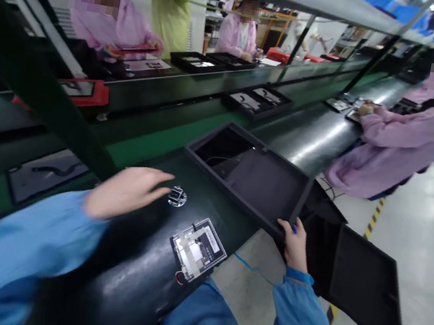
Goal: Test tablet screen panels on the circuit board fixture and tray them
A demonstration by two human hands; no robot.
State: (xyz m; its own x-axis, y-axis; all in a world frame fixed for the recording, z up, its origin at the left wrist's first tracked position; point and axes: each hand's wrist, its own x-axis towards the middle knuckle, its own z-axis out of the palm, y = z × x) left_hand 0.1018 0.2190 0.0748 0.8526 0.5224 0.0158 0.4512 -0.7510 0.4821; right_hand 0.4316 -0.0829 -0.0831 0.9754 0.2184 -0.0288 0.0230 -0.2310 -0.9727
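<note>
With my right hand (294,242) I grip the near corner of a black tray (275,186), thumb over its rim. A dark glossy panel (221,149) lies in the tray's far compartment. My left hand (131,192) hovers over the bench with fingers stretched out, holding nothing. Just beyond its fingertips is a small round pile of shiny metal parts (177,197). Between my hands, near the bench edge, rests an opened electronic device (198,249) with a black labelled battery, a circuit board, tape strips and a thin red wire.
More black trays (366,287) stand at the right beside the bench. On the green conveyor (149,140) sit a tray with two panels (256,101) and a grey panel with a black cable (48,173). A co-worker in pink (407,144) works at the right. A dark post (48,79) crosses the left side.
</note>
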